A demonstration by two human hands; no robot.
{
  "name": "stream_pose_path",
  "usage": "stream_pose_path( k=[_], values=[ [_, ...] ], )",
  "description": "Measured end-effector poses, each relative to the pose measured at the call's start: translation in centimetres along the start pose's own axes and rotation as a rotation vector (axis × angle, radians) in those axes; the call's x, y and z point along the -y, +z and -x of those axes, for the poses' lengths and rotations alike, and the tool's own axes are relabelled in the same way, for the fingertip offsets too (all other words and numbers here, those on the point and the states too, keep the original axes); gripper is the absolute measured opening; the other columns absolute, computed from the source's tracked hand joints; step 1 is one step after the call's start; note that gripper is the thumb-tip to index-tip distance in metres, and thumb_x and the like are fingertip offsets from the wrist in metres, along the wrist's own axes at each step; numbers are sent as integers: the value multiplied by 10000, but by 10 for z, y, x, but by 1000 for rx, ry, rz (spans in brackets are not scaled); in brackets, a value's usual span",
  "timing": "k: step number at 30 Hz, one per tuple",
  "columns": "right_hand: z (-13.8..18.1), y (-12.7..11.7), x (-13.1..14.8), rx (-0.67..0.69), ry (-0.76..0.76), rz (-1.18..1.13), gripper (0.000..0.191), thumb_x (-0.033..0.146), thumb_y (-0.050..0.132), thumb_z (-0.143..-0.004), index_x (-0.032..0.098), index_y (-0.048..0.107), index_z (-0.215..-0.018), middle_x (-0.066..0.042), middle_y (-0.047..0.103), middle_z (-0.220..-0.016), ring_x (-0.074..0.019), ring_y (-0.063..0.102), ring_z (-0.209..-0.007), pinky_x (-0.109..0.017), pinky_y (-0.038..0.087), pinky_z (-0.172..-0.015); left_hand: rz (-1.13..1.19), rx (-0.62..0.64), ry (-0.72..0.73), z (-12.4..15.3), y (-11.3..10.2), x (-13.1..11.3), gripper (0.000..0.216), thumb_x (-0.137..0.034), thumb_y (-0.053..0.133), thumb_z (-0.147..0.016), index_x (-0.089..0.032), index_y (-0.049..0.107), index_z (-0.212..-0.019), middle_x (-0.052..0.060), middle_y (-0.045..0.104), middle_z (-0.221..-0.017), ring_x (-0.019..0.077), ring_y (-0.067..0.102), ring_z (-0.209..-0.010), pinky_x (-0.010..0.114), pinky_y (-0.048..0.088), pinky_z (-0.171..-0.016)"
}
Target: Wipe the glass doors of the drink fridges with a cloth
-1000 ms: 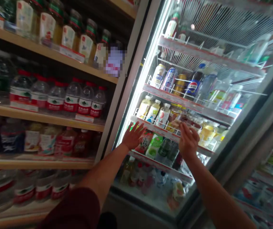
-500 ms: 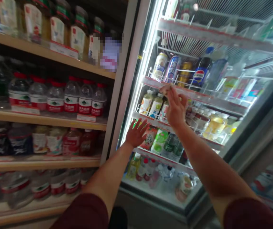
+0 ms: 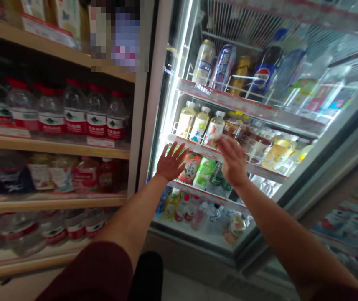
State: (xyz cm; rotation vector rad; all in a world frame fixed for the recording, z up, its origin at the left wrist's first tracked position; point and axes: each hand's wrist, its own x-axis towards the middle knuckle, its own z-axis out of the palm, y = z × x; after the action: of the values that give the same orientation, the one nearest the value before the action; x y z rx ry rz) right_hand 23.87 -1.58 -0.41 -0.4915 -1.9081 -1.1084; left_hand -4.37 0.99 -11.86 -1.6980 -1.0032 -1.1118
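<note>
My left hand (image 3: 171,162) is raised in front of the left side of a lit drinks fridge (image 3: 153,225), its fingers spread and nothing in them. Just beyond it stand a red drink carton (image 3: 190,167) and a green drink carton (image 3: 204,172). To the right, my right hand (image 3: 233,161) is lifted with fingers stretched out, somewhat blurred, in front of a shelf edge (image 3: 194,147). Nearest its fingertips is a white-capped bottle with a pale label (image 3: 215,127), beside two similar bottles. Whether either hand touches anything cannot be made out.
Left of the fridge, a wooden shelf unit (image 3: 53,146) holds red-capped water bottles (image 3: 75,113) and other drinks. Higher in the fridge stand a blue can (image 3: 223,67) and a cola bottle (image 3: 266,69). The fridge's slanted right frame (image 3: 310,175) borders more shelving.
The view has shifted closer to the fridge and lower. My right hand has come down from the can shelf's edge to the edge below. My left hand stays spread.
</note>
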Motion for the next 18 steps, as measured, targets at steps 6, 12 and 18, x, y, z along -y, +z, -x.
stream_pose_path(
  k=[6,12,18],
  values=[
    [22,-16,-6,87,-36,-8,607,79,484,-987,293,458,-1555,-42,662,-1436,-234,533,-1376,-400,402,-1124,16,74,-50,1,1,0,586,-386,453,-1007,-257,418,-1577,66,403,-1637,270,210,-1587,498,104,-1310],
    [38,-22,-13,-162,197,160,615,110,422,-998,260,393,-1594,-88,606,-1490,-292,494,-1377,-489,421,-1087,25,76,-61,1,0,0,581,-371,456,-995,-261,436,-1565,64,399,-1640,278,200,-1589,515,111,-1306],
    [77,-25,17,207,-183,-26,529,108,466,-1003,287,534,-1496,-9,703,-1383,-177,589,-1264,-324,441,-1078,30,92,-69,1,1,2,597,-386,453,-992,-263,420,-1576,59,381,-1649,278,193,-1590,509,86,-1312]
  ],
)
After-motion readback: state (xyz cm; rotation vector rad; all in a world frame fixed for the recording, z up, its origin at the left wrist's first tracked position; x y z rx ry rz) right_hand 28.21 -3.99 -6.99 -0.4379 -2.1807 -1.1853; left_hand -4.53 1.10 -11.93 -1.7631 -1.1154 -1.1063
